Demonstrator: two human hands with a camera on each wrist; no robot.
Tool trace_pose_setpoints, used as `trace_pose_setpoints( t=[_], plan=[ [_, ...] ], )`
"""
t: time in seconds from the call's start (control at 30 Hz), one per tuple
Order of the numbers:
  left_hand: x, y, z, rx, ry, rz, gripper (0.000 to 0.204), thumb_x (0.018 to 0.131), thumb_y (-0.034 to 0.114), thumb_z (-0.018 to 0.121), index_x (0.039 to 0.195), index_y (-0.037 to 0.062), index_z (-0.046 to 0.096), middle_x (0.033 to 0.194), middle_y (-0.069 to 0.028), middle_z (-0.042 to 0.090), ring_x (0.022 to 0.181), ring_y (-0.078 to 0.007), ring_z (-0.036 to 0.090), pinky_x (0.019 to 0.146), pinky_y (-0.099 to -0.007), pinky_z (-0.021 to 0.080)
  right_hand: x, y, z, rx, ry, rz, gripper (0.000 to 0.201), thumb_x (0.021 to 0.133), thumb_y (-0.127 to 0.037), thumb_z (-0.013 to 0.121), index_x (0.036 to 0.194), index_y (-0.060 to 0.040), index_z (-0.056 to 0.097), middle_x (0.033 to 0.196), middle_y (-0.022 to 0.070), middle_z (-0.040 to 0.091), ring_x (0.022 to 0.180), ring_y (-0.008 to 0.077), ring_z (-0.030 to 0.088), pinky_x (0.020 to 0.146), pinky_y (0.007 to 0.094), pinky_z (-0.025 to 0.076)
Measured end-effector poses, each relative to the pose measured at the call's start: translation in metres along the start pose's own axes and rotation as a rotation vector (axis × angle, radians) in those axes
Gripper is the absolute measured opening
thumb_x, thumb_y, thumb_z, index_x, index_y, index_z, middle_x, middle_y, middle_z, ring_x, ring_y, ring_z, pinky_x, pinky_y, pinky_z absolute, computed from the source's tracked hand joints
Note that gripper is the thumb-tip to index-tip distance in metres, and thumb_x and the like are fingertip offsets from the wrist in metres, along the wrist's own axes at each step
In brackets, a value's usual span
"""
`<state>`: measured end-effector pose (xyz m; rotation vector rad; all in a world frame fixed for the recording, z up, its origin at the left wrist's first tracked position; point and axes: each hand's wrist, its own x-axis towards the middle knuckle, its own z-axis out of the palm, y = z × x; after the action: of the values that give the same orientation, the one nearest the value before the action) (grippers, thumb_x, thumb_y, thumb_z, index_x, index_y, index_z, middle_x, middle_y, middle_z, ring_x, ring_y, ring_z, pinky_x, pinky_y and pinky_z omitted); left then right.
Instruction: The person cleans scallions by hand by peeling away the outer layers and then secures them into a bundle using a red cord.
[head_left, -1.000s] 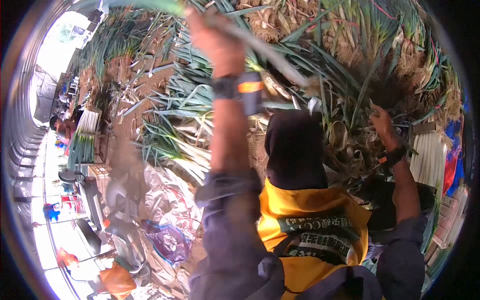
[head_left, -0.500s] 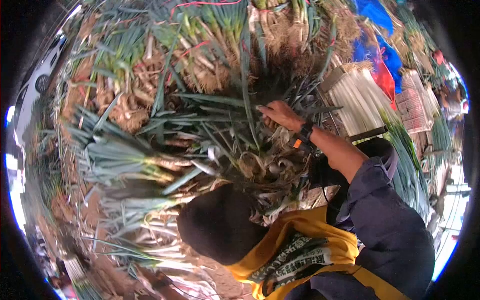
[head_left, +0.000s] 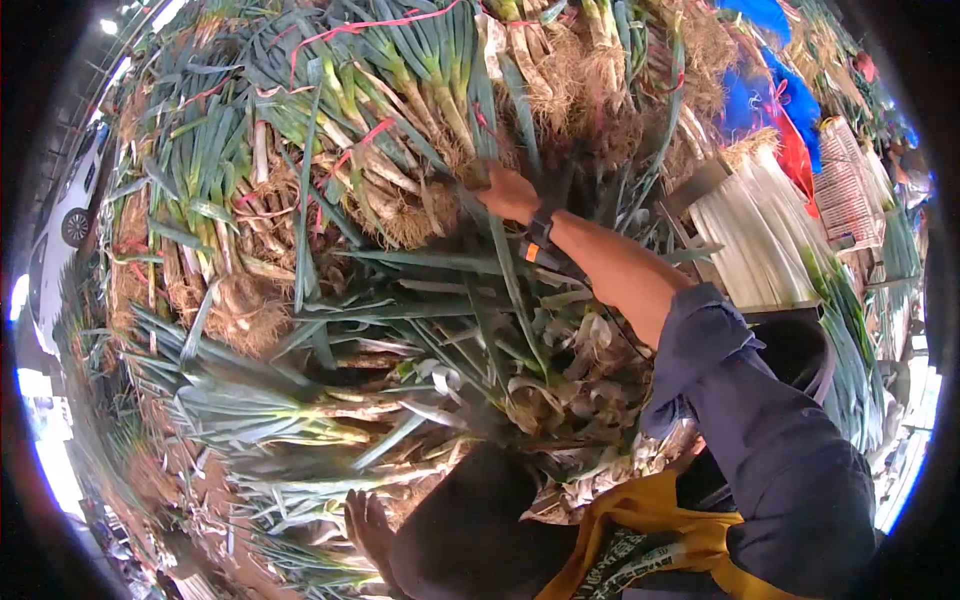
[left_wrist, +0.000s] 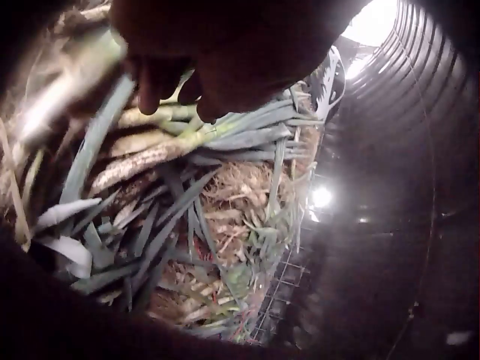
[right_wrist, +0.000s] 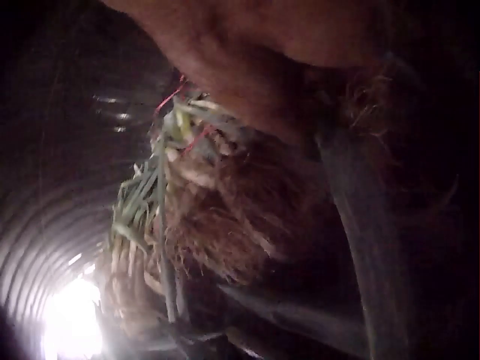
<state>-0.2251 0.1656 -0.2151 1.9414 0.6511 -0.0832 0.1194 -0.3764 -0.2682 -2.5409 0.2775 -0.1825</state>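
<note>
My right hand [head_left: 510,193] reaches to the root end of a tied bundle of green onions [head_left: 410,185]. Its fingertips are hidden there, so I cannot tell whether they grip. In the right wrist view a long flat leaf [right_wrist: 360,240] hangs below the hand, beside shaggy roots [right_wrist: 225,225]. Low in the head view, my left hand [head_left: 368,535] has loosely extended fingers and nothing visible in it. A loose pile of green onions [head_left: 270,410] lies beyond it. In the left wrist view, the fingers hang over pale, soil-marked stems [left_wrist: 142,161].
Peeled white green onions [head_left: 755,235] are stacked at the right, near a blue sheet [head_left: 785,90] and a red bag [head_left: 793,165]. Dry peelings [head_left: 570,390] heap up in front of me. More bundles with red ties [head_left: 230,200] line the far side.
My view has swung to the right. The left hand, raised with a long blurred stalk a second ago, is now low without it. My right hand has moved farther out to the bundle's roots.
</note>
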Motion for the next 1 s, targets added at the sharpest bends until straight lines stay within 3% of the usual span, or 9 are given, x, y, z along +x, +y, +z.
trace_pose_setpoints(
  t=[0.03, 0.23, 0.43, 0.5, 0.57, 0.67, 0.73, 0.9, 1.0],
  plan=[
    [0.0, 0.043, 0.024, -0.449, 0.218, -0.339, 0.049, 0.1, 0.028, 0.068, 0.142, 0.007, 0.056, 0.136, -0.0162, 0.063, 0.122, -0.0253, 0.062, 0.099, -0.0342, 0.049, 0.011, 0.014, 0.005, 0.148, -0.106, 0.03, 0.037, 0.094, -0.031, 0.07, 0.105, 0.0038, 0.065, 0.084, 0.0172, 0.067, 0.078, 0.0308, 0.067, 0.071, 0.0466, 0.05],
    [0.006, 0.067, 0.052, -0.453, 0.109, -0.096, 0.032, 0.102, 0.011, 0.064, 0.132, 0.0014, 0.064, 0.122, -0.0157, 0.065, 0.107, -0.0266, 0.063, 0.089, -0.0382, 0.055, -0.072, -0.015, -0.079, 0.602, -0.356, -0.003, 0.044, 0.097, -0.043, 0.07, 0.099, 0.0014, 0.07, 0.082, -0.0005, 0.065, 0.072, 0.007, 0.053, 0.064, 0.03, 0.044],
    [0.004, 0.151, 0.011, 0.63, -0.068, 0.533, 0.043, 0.103, 0.012, 0.06, 0.144, 0.0009, 0.053, 0.136, -0.0144, 0.061, 0.123, -0.026, 0.06, 0.101, -0.0375, 0.051, -0.178, -0.014, -0.036, 0.882, -0.53, 0.113, 0.049, 0.093, -0.049, 0.075, 0.095, -0.0001, 0.072, 0.07, 0.0021, 0.06, 0.064, 0.0149, 0.053, 0.061, 0.0417, 0.042],
    [0.018, 0.174, -0.008, 0.534, -0.049, 0.562, 0.047, 0.102, 0.007, 0.059, 0.148, 0.0011, 0.048, 0.143, -0.0165, 0.055, 0.128, -0.026, 0.057, 0.101, -0.0364, 0.052, -0.173, -0.035, -0.021, 0.882, -0.436, 0.316, 0.048, 0.093, -0.048, 0.075, 0.09, -0.0006, 0.071, 0.068, 0.0035, 0.059, 0.061, 0.0166, 0.051, 0.059, 0.0436, 0.041],
    [0.007, 0.218, -0.001, 0.125, -0.086, 0.485, 0.046, 0.105, 0.012, 0.055, 0.149, 0.002, 0.046, 0.146, -0.018, 0.053, 0.129, -0.0261, 0.055, 0.104, -0.0355, 0.05, -0.175, -0.067, -0.034, 0.969, -0.169, -0.025, 0.048, 0.094, -0.046, 0.074, 0.08, -0.0004, 0.068, 0.063, 0.0052, 0.056, 0.056, 0.0181, 0.049, 0.055, 0.0458, 0.04],
    [-0.029, 0.302, 0.028, -0.637, -0.157, 0.3, 0.04, 0.103, 0.013, 0.058, 0.139, -0.0029, 0.054, 0.13, -0.012, 0.06, 0.116, -0.023, 0.062, 0.102, -0.0347, 0.052, -0.191, -0.139, -0.128, 0.733, -0.191, -0.047, 0.052, 0.093, -0.042, 0.071, 0.069, 0.0031, 0.061, 0.057, 0.0123, 0.053, 0.053, 0.0199, 0.052, 0.052, 0.047, 0.041],
    [-0.033, 0.317, 0.052, -0.481, -0.35, 0.662, 0.044, 0.105, 0.022, 0.057, 0.139, -0.0059, 0.052, 0.134, -0.0137, 0.059, 0.119, -0.0241, 0.062, 0.104, -0.0351, 0.05, -0.221, -0.168, -0.156, 0.736, -0.235, -0.033, 0.053, 0.093, -0.042, 0.07, 0.07, 0.0051, 0.059, 0.057, 0.015, 0.052, 0.055, 0.0195, 0.055, 0.053, 0.046, 0.043],
    [-0.016, 0.348, 0.12, -0.693, -0.442, 0.382, 0.055, 0.104, 0.038, 0.06, 0.141, -0.0024, 0.051, 0.135, -0.0178, 0.06, 0.123, -0.0272, 0.061, 0.107, -0.0396, 0.046, -0.299, -0.17, -0.162, 0.519, -0.286, -0.289, 0.041, 0.093, -0.035, 0.067, 0.106, 0.0037, 0.061, 0.077, 0.024, 0.067, 0.066, 0.0411, 0.068, 0.062, 0.0495, 0.052],
    [-0.003, 0.337, 0.14, -0.829, -0.497, 0.264, 0.048, 0.105, 0.037, 0.059, 0.138, 0.0028, 0.054, 0.136, -0.0163, 0.061, 0.119, -0.0287, 0.062, 0.102, -0.0434, 0.049, -0.331, -0.146, -0.146, 0.535, -0.267, -0.423, 0.04, 0.091, -0.031, 0.07, 0.112, 0.0012, 0.06, 0.075, 0.0211, 0.067, 0.064, 0.0397, 0.068, 0.06, 0.0488, 0.053]
  ],
)
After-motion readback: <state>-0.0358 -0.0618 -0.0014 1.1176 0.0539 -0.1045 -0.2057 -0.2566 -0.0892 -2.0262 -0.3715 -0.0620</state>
